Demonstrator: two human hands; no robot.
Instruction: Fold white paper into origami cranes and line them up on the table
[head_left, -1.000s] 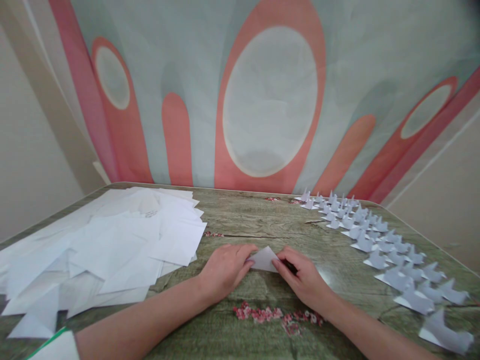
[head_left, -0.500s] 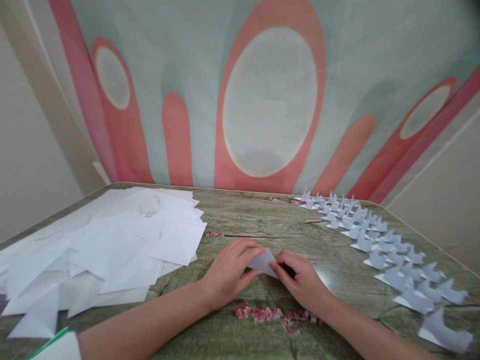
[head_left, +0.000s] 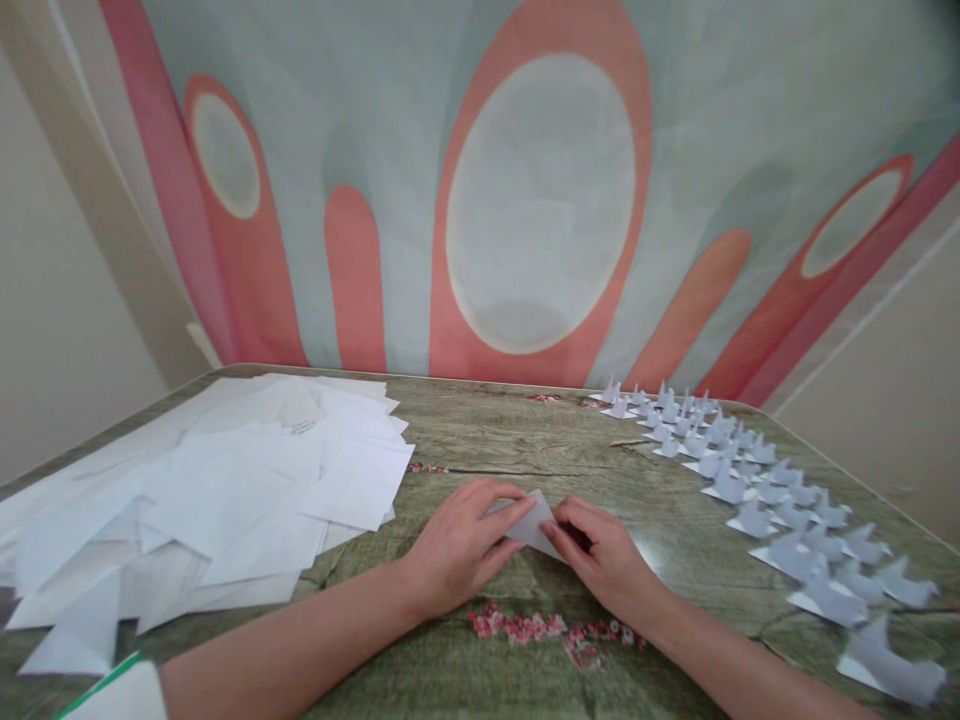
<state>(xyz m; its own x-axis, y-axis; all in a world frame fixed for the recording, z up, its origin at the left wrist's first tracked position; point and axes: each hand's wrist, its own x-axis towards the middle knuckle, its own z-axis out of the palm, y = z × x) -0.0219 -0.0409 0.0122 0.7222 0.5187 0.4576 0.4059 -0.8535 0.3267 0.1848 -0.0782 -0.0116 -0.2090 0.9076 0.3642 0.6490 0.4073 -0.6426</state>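
Note:
Between my hands, low over the middle of the table, is a small folded piece of white paper point(head_left: 534, 522). My left hand point(head_left: 469, 545) grips its left side, with thumb and fingers closed on the paper. On the right edge, my right hand point(head_left: 600, 552) pinches the paper between thumb and curled fingers. The fingers cover both ends of the piece, so its full shape is hidden.
A wide heap of loose white paper sheets point(head_left: 247, 490) spreads over the left of the wood-patterned table point(head_left: 480, 430). Rows of folded paper birds point(head_left: 727, 485) stand along the right side. A printed backdrop point(head_left: 405, 130) hangs behind the far edge.
The folded paper has turned slightly between my fingers, its top corner now a little higher and its lower right edge showing more. Both hands stay in nearly the same place.

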